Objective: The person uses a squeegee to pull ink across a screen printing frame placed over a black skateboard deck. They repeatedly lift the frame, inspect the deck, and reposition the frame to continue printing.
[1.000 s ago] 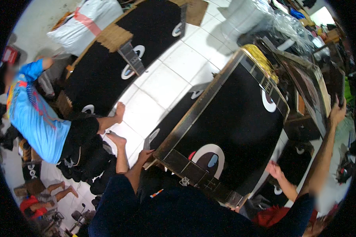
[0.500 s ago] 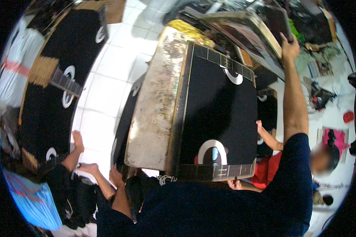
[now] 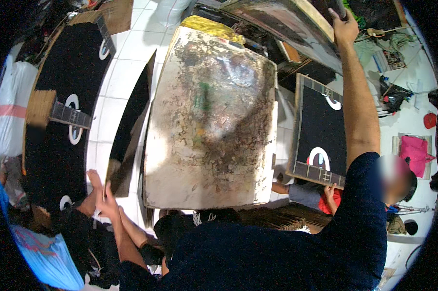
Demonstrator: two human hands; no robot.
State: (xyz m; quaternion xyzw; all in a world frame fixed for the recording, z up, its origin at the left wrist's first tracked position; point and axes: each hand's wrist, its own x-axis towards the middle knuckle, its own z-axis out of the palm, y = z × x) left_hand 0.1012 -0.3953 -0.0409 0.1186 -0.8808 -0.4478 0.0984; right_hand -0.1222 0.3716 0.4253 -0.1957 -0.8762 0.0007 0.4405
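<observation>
My left hand (image 3: 111, 205) grips the lower end of a thin black sheet (image 3: 131, 123), which stands tilted along the left side of a stained, pale work board (image 3: 165, 160). At the upper right, my right hand (image 3: 345, 30) is closed around a dark bar (image 3: 342, 8), beside the edge of a raised, wood-edged frame (image 3: 321, 31). The frame slants up beyond the board's far right corner. Right of the board, a co-worker's hand (image 3: 330, 195) holds a black printed panel (image 3: 321, 128) with white ring shapes and a grey patterned border at both ends.
Several black printed panels (image 3: 58, 160) lie in a row at the left, with brown cardboard (image 3: 39, 106) among them. Bare feet (image 3: 93, 178) of another person are near my left hand. Yellow cloth (image 3: 211, 29) lies at the board's far edge. A brown stack (image 3: 257, 218) stands by my body.
The printed panel has left the board and is now at the right with the co-worker, baring the stained surface. My left hand and the black sheet have moved left.
</observation>
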